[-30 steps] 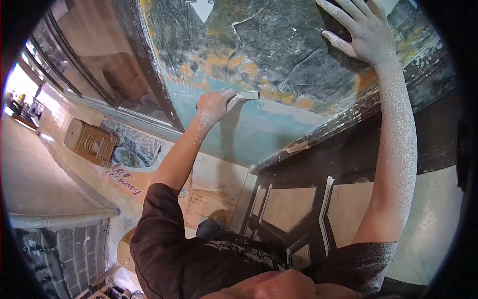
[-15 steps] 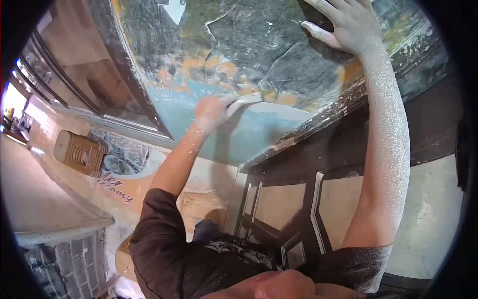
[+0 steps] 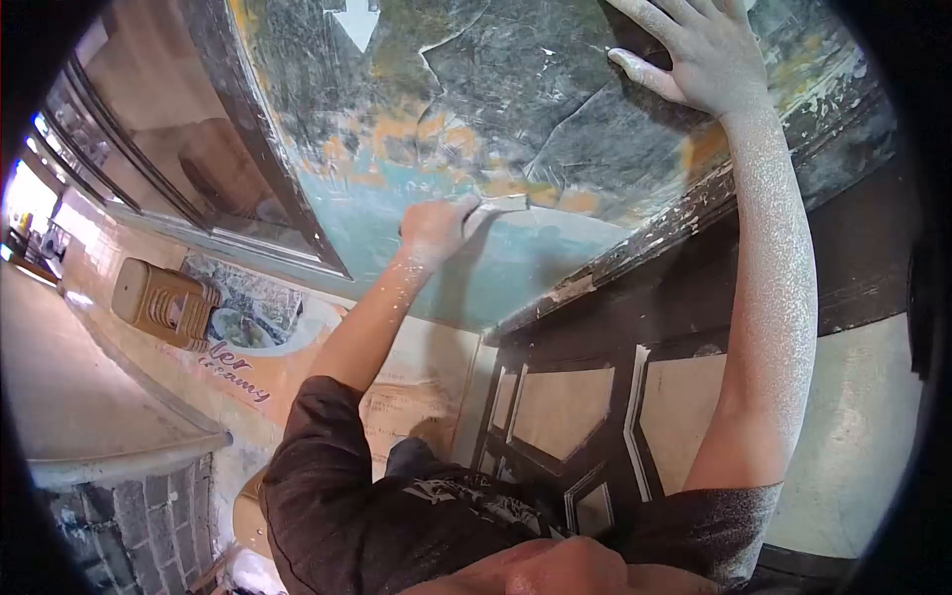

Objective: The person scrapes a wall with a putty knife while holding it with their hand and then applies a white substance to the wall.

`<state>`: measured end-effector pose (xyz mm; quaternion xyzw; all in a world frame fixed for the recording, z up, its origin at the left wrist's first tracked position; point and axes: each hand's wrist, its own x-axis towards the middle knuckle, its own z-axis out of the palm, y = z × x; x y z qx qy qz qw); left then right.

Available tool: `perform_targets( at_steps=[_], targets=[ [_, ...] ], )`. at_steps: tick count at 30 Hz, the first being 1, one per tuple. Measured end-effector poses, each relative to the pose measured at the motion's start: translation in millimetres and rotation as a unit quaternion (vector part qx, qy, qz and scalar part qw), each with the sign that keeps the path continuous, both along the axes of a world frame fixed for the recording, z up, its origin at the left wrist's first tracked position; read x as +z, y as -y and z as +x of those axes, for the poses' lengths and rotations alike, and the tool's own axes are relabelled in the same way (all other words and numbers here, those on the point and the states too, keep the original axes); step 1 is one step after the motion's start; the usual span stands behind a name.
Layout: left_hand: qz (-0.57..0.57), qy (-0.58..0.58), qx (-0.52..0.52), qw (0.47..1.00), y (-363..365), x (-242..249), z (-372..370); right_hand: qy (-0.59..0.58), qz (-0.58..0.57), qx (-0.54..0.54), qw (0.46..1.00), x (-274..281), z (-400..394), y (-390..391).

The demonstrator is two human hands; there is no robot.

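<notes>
My left hand (image 3: 436,228) is closed around a scraper (image 3: 504,204), whose flat light-coloured blade lies against the wall (image 3: 555,233). The blade sits where the blue-green paint below meets a darker, patchy layer above. My right hand (image 3: 709,55) rests higher up on the wall with its fingers spread, holding nothing. White dust coats that hand and its forearm. Around the blade the surface shows orange patches, cracks and peeled paint edges.
A dark wooden panelled door (image 3: 565,407) stands below, beside a chipped dark trim strip (image 3: 645,233). At left are a brown-framed window (image 3: 198,129), stacked tan plastic stools (image 3: 164,302) and a printed cardboard sheet (image 3: 288,372). Grey brickwork (image 3: 139,526) shows at lower left.
The view has shifted slightly, so the wall appears a little lower and further right. My left hand stays on the scraper at nearly the same wall spot; my right hand stays flat on the wall.
</notes>
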<state>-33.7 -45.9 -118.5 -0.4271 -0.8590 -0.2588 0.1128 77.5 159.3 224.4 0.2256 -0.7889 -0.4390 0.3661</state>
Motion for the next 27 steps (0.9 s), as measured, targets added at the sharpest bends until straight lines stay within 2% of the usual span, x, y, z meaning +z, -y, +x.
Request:
perform_targets(
  at_steps=[5, 10, 13, 17, 21, 24, 25, 27],
  targets=[
    [-0.006, 0.034, 0.005, 0.999, -5, -11, 12, 0.015, -0.011, -0.02, 1.0, 1, 4, 1],
    [0.0, 0.041, 0.003, 0.999, -15, -1, 24, -0.012, 0.0, 0.028, 1.0, -3, -3, -6],
    [0.001, 0.037, 0.0, 0.999, -33, 7, 35, 0.014, -0.018, 0.019, 1.0, 1, 1, -4],
    [-0.005, 0.07, 0.022, 0.997, -40, 4, 45, -0.006, -0.01, 0.026, 1.0, -3, -2, -9],
    [0.026, 0.073, 0.02, 0.997, -52, 11, 59, -0.005, -0.015, 0.023, 1.0, -3, -2, -6],
    [0.085, 0.078, -0.019, 0.993, -72, 9, 73, -0.005, -0.016, 0.032, 0.999, -2, -3, -9],
    [0.085, 0.08, -0.022, 0.993, -81, 15, 81, -0.002, -0.02, 0.038, 0.999, -3, -3, -10],
    [0.014, 0.087, -0.036, 0.995, -96, 30, 95, 0.004, -0.02, 0.027, 0.999, -2, -1, -11]
  ],
)
